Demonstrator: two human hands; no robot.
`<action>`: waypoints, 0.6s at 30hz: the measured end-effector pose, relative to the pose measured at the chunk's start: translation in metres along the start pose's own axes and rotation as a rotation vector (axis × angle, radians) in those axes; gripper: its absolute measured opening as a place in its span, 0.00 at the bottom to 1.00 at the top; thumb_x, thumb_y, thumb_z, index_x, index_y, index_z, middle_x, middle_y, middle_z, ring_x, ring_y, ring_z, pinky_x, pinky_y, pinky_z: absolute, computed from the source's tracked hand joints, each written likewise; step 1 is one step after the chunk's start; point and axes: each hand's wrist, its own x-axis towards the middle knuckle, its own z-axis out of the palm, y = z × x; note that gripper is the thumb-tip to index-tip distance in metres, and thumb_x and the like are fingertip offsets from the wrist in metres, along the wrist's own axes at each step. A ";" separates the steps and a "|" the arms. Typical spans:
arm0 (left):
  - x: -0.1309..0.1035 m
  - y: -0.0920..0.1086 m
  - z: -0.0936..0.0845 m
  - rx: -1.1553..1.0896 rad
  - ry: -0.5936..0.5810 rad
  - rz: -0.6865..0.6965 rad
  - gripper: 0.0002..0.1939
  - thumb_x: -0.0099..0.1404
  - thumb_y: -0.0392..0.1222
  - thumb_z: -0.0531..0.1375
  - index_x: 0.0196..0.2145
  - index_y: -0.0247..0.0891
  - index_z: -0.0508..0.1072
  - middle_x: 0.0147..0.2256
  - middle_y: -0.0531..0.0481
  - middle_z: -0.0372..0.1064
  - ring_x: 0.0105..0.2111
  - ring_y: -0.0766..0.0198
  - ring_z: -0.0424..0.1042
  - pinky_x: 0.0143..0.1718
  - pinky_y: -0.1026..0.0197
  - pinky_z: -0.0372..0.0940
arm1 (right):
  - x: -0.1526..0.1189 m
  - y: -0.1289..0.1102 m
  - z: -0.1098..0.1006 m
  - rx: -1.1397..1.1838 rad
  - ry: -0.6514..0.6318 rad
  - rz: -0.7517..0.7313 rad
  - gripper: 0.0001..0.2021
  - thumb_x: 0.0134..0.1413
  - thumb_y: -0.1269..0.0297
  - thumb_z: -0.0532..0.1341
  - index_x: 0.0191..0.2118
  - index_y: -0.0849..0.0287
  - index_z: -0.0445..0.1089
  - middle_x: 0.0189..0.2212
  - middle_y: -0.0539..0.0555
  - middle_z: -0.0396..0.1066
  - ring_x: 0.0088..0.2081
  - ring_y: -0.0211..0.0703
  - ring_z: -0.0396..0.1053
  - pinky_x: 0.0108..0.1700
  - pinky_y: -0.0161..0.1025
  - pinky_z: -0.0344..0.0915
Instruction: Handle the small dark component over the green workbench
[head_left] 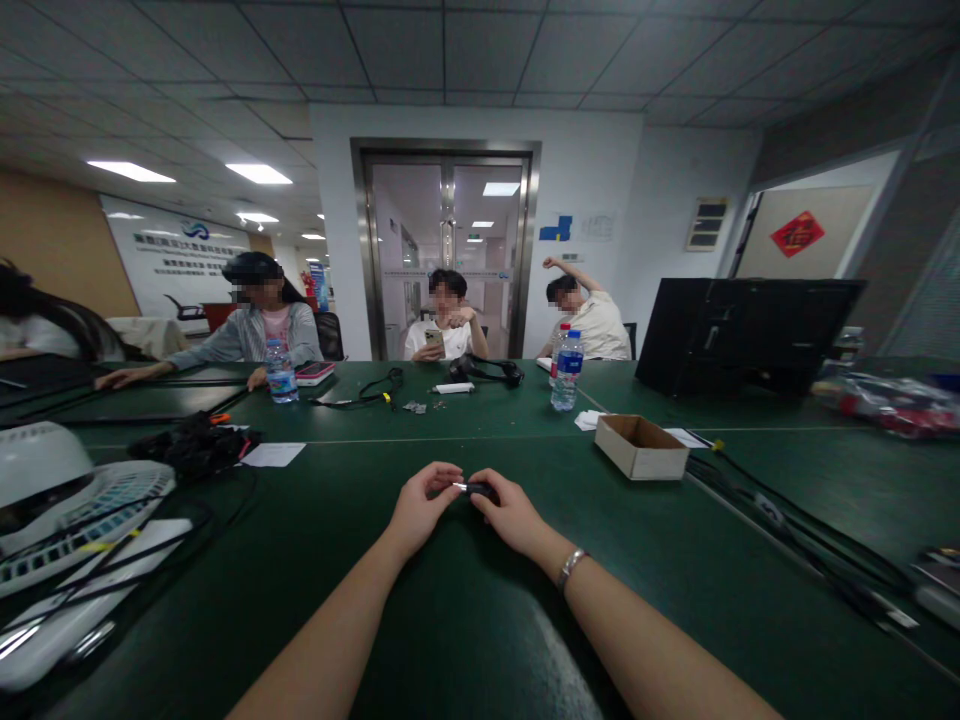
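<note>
Over the green table (480,600), both hands meet around a small dark, pen-like object (480,490) with a bright silver tip. My right hand (510,508) is wrapped round its dark body, fingers closed, with a metal bracelet at the wrist. My left hand (424,508) has its thumb and fingers curled at the silver tip on the left, pinching or touching it. The exact shape of the object is too small to tell. An open cardboard box (643,462) sits beyond my right hand, to the right.
Two water bottles (568,372) and a black monitor (742,335) stand at the back right. Black cables (795,530) run along the right. A white fan (82,510) and a black bundle (195,445) lie left. Several people sit across the table.
</note>
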 end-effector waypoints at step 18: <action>0.002 -0.009 -0.003 0.081 0.013 -0.078 0.19 0.55 0.54 0.58 0.36 0.36 0.70 0.33 0.48 0.69 0.34 0.63 0.68 0.34 0.64 0.63 | 0.001 0.001 0.001 0.010 -0.003 0.012 0.08 0.55 0.70 0.57 0.41 0.56 0.66 0.29 0.48 0.67 0.26 0.35 0.64 0.30 0.33 0.62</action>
